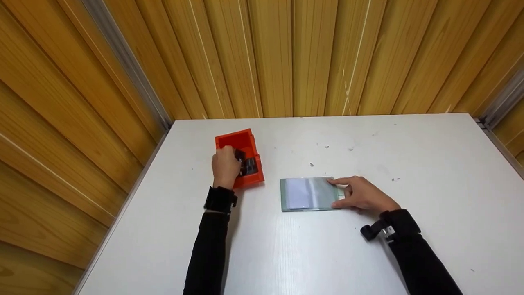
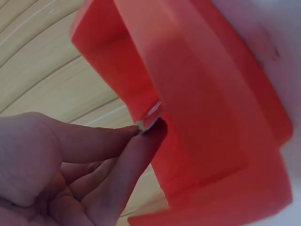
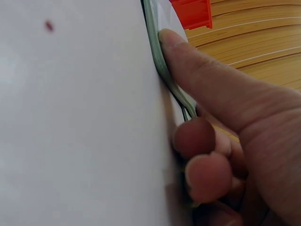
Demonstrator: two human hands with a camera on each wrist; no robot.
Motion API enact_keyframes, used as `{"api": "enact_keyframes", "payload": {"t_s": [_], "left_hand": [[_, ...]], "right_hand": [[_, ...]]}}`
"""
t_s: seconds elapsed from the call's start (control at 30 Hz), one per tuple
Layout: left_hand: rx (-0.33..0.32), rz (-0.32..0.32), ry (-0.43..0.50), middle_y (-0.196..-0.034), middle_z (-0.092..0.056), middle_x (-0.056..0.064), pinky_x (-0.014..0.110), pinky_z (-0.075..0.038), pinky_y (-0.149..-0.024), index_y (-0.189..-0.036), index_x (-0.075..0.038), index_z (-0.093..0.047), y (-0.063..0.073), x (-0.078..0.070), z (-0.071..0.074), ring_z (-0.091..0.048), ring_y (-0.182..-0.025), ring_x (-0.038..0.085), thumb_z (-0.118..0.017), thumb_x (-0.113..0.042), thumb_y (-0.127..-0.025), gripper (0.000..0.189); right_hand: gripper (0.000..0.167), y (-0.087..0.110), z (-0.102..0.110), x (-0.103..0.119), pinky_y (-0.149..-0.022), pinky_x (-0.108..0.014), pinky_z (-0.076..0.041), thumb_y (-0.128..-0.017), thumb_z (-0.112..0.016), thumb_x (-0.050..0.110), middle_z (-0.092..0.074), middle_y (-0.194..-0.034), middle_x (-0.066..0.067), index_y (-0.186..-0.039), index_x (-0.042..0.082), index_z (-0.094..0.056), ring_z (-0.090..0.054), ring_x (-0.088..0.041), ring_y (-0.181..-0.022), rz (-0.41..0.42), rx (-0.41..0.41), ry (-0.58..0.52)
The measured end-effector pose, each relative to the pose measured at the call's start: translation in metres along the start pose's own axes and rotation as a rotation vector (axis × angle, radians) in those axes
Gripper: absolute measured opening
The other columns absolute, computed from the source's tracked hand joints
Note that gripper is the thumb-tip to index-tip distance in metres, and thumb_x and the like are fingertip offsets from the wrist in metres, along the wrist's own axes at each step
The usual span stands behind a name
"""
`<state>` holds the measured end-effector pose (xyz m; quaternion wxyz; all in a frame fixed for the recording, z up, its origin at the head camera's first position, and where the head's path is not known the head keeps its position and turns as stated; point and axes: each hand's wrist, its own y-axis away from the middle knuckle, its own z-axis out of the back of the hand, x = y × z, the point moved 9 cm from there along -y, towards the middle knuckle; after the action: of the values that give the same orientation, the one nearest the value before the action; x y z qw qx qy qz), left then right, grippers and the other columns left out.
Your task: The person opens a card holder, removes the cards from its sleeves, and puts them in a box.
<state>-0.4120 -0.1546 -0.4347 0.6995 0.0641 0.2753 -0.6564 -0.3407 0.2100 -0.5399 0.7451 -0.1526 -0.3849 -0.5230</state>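
Observation:
My left hand [image 1: 226, 166] reaches into a red plastic bin [image 1: 260, 170]. In the left wrist view, thumb and forefinger pinch a thin flat card-like piece [image 2: 151, 114], mostly hidden behind the bin wall. Dark flat items [image 1: 250, 166] lie in the bin beside that hand. A pale green card holder [image 1: 283, 196] with a clear plastic cover lies on the table, a whitish sheet [image 1: 298, 193] showing through. My right hand [image 1: 364, 194] grips its right end. The right wrist view shows the thumb [image 3: 181, 52] on its top and the other fingers curled at its edge.
Both hands work over a white table [image 1: 294, 254] with small dark scuffs behind the card holder. Wood-patterned panels [image 1: 270, 61] rise along the back and left sides. A black wrist camera [image 1: 370, 232] sticks out from the right wrist.

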Motion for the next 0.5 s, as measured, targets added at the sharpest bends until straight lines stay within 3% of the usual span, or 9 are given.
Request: {"api": "enact_keyframes", "payload": {"t_s": [0.13, 0.37, 0.5], "left_hand": [[0.009, -0.004, -0.037, -0.089, -0.076, 0.021, 0.046, -0.062, -0.076, -0.096, 0.006, -0.077, 0.001, -0.003, -0.009, -0.074, -0.084, 0.034, -0.069, 0.006, -0.088, 0.012], [-0.035, -0.018, -0.167, -0.090, -0.077, 0.023, 0.044, -0.063, -0.073, -0.100, 0.006, -0.079, 0.005, -0.006, -0.018, -0.075, -0.083, 0.034, -0.061, 0.006, -0.095, 0.019], [-0.034, -0.037, -0.217, -0.091, -0.077, 0.023, 0.043, -0.064, -0.075, -0.103, 0.006, -0.079, 0.009, -0.009, -0.025, -0.076, -0.082, 0.034, -0.063, 0.004, -0.096, 0.017]], "right_hand": [[0.084, 0.001, 0.001, 0.001, -0.045, -0.023, -0.037, -0.078, -0.091, 0.041, -0.054, -0.060, 0.004, -0.151, 0.019, -0.056, -0.048, -0.009, -0.048, -0.004, 0.002, -0.003], [0.084, 0.000, 0.000, 0.002, -0.046, -0.021, -0.036, -0.077, -0.091, 0.042, -0.052, -0.060, 0.005, -0.151, 0.021, -0.055, -0.046, -0.008, -0.048, -0.011, 0.003, -0.001], [0.083, 0.000, 0.000, 0.002, -0.046, -0.021, -0.034, -0.078, -0.091, 0.041, -0.049, -0.059, 0.007, -0.150, 0.021, -0.056, -0.043, -0.007, -0.048, 0.002, 0.001, -0.006]]}}
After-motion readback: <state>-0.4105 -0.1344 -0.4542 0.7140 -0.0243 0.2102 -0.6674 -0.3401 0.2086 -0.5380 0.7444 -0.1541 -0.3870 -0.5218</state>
